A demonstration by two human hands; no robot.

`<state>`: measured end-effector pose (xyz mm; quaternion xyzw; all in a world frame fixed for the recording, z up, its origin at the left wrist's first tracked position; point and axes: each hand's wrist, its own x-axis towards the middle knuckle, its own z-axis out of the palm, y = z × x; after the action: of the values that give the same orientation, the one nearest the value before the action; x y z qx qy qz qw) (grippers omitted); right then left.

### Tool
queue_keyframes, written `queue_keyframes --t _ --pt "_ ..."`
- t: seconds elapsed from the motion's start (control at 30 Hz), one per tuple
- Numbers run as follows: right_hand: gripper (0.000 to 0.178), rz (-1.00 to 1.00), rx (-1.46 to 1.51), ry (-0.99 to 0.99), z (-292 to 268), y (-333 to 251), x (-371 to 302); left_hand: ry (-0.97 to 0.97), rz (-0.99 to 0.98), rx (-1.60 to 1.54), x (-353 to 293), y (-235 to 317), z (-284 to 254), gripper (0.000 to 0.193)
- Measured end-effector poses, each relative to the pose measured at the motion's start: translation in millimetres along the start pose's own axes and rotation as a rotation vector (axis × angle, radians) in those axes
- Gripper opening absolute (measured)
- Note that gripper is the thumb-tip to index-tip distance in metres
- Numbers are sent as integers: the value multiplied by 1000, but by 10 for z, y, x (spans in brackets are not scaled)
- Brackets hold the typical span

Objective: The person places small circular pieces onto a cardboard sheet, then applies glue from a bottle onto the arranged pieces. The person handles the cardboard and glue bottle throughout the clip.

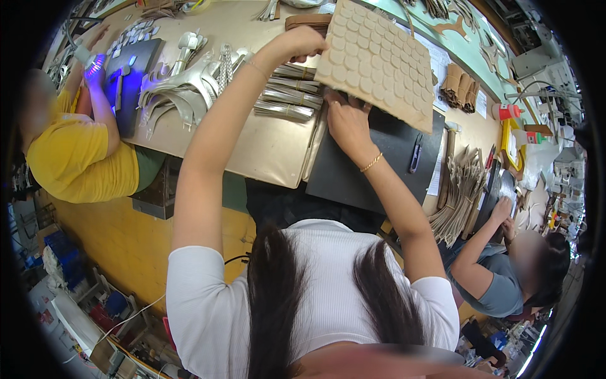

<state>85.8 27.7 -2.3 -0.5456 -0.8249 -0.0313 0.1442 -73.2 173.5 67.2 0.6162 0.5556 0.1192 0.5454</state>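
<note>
A tan sheet [379, 60] covered in rows of raised rounded tabs is held up tilted over a black board [385, 155]. My left hand [302, 43] is closed on the sheet's left edge. Below the sheet's lower left corner is my right hand [349, 126], its fingers curled and partly hidden under the edge; what they grip, if anything, does not show. Bundles of metallic strips [287, 95] lie just left of my hands. A small dark blue cutter [416, 153] rests on the black board.
Silver curved pieces [180, 95] lie to the left, near a co-worker in yellow [69, 158]. Rolled brown pieces [459, 87], a hammer [449, 142] and a pile of grey-brown strips [457, 196] lie to the right. Another co-worker [492, 271] sits at the right.
</note>
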Motion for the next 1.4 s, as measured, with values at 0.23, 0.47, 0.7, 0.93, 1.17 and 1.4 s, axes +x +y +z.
queue_keyframes --t 0.23,0.47,0.7,0.93,1.17,1.4 --pt "33 -32 329 -80 -322 -155 -421 -21 73 230 86 -462 153 31" --pt "13 123 773 -79 -788 -127 -934 307 164 412 -263 -520 71 33" --pt "12 419 948 144 -1099 184 -846 -333 -153 -1472 -1000 -242 983 24" --pt "22 384 959 36 -1111 250 -771 -463 30 -1377 -1161 -244 1636 35" --pt "30 397 972 -117 -1090 304 -796 -380 132 -1091 -1226 -199 1787 43" --pt "30 639 1706 -77 -962 399 -876 -456 136 -1293 -1240 -212 1796 37"
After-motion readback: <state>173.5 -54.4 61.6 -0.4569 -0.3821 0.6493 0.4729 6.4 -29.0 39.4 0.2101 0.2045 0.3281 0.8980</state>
